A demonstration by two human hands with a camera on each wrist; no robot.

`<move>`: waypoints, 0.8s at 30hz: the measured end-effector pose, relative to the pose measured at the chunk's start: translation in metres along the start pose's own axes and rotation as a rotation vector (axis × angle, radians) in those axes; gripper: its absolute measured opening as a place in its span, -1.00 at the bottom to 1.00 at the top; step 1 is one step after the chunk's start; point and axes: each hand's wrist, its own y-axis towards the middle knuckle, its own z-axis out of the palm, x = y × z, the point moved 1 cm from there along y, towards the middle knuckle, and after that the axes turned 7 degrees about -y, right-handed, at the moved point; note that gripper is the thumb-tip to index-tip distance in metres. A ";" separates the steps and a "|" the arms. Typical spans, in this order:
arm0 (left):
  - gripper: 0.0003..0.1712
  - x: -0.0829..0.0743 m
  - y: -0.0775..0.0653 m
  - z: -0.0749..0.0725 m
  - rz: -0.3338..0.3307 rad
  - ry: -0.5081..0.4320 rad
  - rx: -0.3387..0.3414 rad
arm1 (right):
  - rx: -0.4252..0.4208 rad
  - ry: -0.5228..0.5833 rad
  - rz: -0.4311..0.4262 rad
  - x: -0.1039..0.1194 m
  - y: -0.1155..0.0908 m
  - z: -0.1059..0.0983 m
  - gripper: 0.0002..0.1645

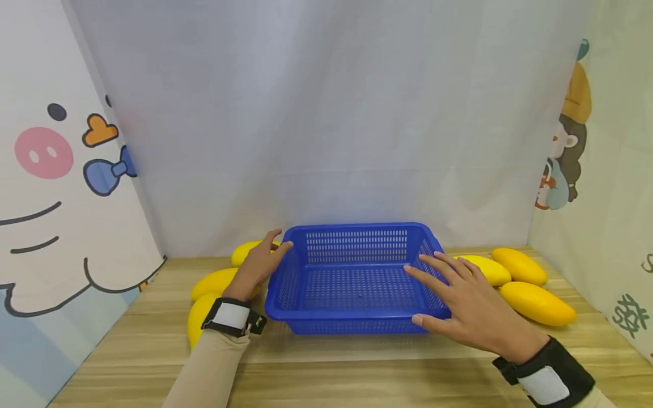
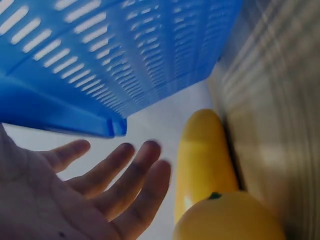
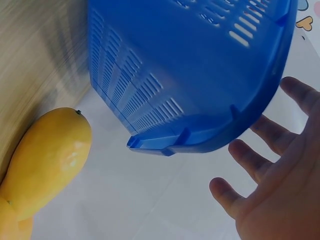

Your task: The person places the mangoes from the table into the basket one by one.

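A blue plastic basket (image 1: 357, 315) with slotted walls stands on the wooden table, with nothing inside it. My left hand (image 1: 259, 265) is beside its left rim, fingers loosely bent and holding nothing. Over the right rim, my right hand (image 1: 471, 306) spreads its fingers, thumb near the front corner; its grasp is empty too. In the left wrist view, the fingers (image 2: 135, 185) are just outside the basket wall (image 2: 145, 45). The right wrist view has the fingertips (image 3: 240, 152) close along the basket's rim (image 3: 220, 142).
Three yellow mangoes lie left of the basket, among them a front mango (image 1: 199, 318) partly behind the wrist and a middle mango (image 1: 214, 282). Three more are on the right, including a near mango (image 1: 538, 304) and a far mango (image 1: 520, 266). A pale curtain (image 1: 347, 113) hangs behind.
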 end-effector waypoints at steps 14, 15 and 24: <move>-0.08 0.002 0.000 0.009 -0.078 -0.025 0.082 | -0.001 -0.011 0.010 0.000 -0.001 0.000 -0.11; -0.06 0.003 0.000 0.010 -0.084 -0.022 0.087 | 0.000 -0.011 0.011 0.000 -0.001 0.000 -0.11; -0.15 0.008 0.002 0.017 -0.108 -0.200 0.169 | 0.006 -0.012 0.005 0.001 0.000 -0.001 -0.12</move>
